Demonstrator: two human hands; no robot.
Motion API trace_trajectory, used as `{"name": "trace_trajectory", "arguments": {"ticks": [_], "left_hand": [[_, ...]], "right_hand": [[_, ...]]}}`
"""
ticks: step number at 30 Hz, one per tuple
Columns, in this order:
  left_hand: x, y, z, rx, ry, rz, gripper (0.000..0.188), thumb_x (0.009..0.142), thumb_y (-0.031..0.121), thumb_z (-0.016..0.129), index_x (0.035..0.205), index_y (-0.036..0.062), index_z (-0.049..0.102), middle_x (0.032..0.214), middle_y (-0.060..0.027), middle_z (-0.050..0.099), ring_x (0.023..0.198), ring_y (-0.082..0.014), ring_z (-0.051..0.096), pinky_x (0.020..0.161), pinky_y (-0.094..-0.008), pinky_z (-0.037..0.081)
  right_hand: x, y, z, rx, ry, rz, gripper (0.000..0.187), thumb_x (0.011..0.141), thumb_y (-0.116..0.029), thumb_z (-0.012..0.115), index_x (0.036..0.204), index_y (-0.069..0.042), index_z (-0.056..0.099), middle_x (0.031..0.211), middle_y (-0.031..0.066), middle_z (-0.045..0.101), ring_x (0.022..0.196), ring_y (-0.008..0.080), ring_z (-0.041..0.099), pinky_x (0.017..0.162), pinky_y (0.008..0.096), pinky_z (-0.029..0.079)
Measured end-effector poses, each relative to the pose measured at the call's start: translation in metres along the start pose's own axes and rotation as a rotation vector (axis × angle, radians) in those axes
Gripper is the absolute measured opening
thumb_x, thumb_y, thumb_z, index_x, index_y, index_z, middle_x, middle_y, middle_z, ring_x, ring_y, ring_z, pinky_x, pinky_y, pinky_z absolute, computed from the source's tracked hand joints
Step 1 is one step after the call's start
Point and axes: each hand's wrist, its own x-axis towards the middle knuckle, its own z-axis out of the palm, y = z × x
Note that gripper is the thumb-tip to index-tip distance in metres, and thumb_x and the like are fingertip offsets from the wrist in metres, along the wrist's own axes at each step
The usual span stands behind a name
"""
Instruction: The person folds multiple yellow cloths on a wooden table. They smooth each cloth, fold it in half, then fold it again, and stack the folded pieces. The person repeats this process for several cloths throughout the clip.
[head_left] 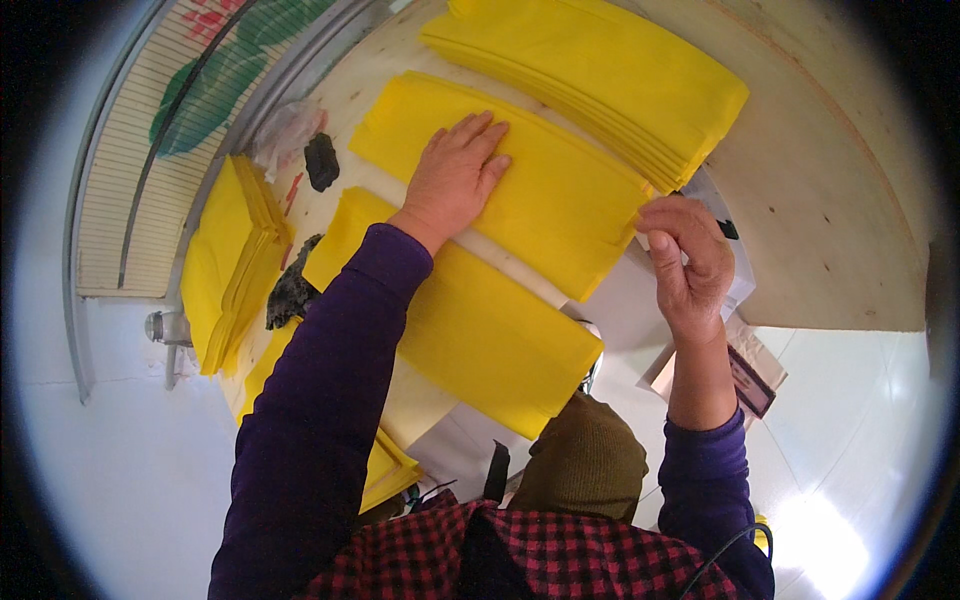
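The landmark for this report is a flat, rectangular yellow sheet of fabric-like material (pixel 560 190), which lies in the middle of a pale, wide tabletop (pixel 830 180). The left hand (pixel 452 180), extending from a dark purple sleeve (pixel 330 370), rests palm down on the left part of the landmark sheet; its fingers are extended and slightly apart, the thumb spread from them, nothing clamped. The right hand (pixel 692 262) is at the right end of the same sheet, fingers curled with the thumb near them; whether they are clamped on the sheet's edge cannot be told.

Just beyond the landmark sheet lies a thick, layered stack of folded yellow material (pixel 600 70). On its near side, partly covered by the left forearm, is a second rectangular yellow sheet (pixel 490 340), a narrow pale strip of tabletop showing between the two. To the landmark's left are a small black block-shaped object (pixel 321 162), a dark crumpled cloth-like item (pixel 292 290) and, farther left, another layered yellow pile (pixel 235 265).
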Motion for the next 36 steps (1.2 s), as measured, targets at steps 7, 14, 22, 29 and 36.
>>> {"name": "trace_trajectory", "arguments": {"ticks": [7,14,22,29,36], "left_hand": [[-0.002,-0.002,0.003,-0.039,0.046,0.005,0.037,0.093,0.024,0.051,0.125,0.0045,0.054,0.13,-0.0184,0.052,0.119,-0.0354,0.049,0.103,-0.0432,0.036],[-0.004,-0.001,0.005,-0.022,0.082,0.017,0.035,0.093,0.022,0.051,0.122,0.0047,0.056,0.129,-0.0179,0.054,0.118,-0.0345,0.05,0.102,-0.044,0.036],[-0.005,-0.001,0.005,-0.023,0.095,-0.008,0.035,0.094,0.024,0.049,0.122,0.0052,0.056,0.13,-0.0166,0.053,0.12,-0.0334,0.049,0.103,-0.0459,0.035],[-0.004,0.002,0.0,0.014,0.089,-0.02,0.036,0.095,0.025,0.047,0.125,0.0065,0.054,0.134,-0.0146,0.05,0.126,-0.0322,0.044,0.106,-0.0494,0.031],[0.006,0.001,-0.001,-0.011,0.069,-0.019,0.039,0.095,0.029,0.046,0.125,0.0058,0.054,0.133,-0.0151,0.051,0.127,-0.0317,0.043,0.107,-0.0503,0.029]], "right_hand": [[0.042,-0.012,0.051,-0.395,-0.251,0.167,0.026,0.085,-0.011,0.059,0.109,-0.001,0.06,0.11,0.0173,0.062,0.104,0.0348,0.057,0.088,0.0405,0.046],[0.052,0.004,0.066,-0.801,-0.337,0.191,0.016,0.085,-0.019,0.058,0.094,-0.006,0.062,0.097,0.0109,0.063,0.098,0.0282,0.06,0.081,0.0398,0.05],[0.06,0.001,0.078,-0.867,-0.385,0.274,0.015,0.084,-0.015,0.055,0.095,-0.007,0.063,0.099,0.0121,0.064,0.098,0.0276,0.062,0.081,0.0391,0.053],[0.069,0.003,0.081,-0.927,-0.436,0.308,0.017,0.088,-0.02,0.054,0.096,-0.007,0.06,0.09,0.0141,0.066,0.086,0.0329,0.065,0.075,0.0439,0.052],[0.075,0.002,0.076,-0.894,-0.411,0.39,0.017,0.088,-0.021,0.053,0.098,-0.008,0.059,0.092,0.0171,0.067,0.088,0.0331,0.065,0.074,0.0447,0.052]]}}
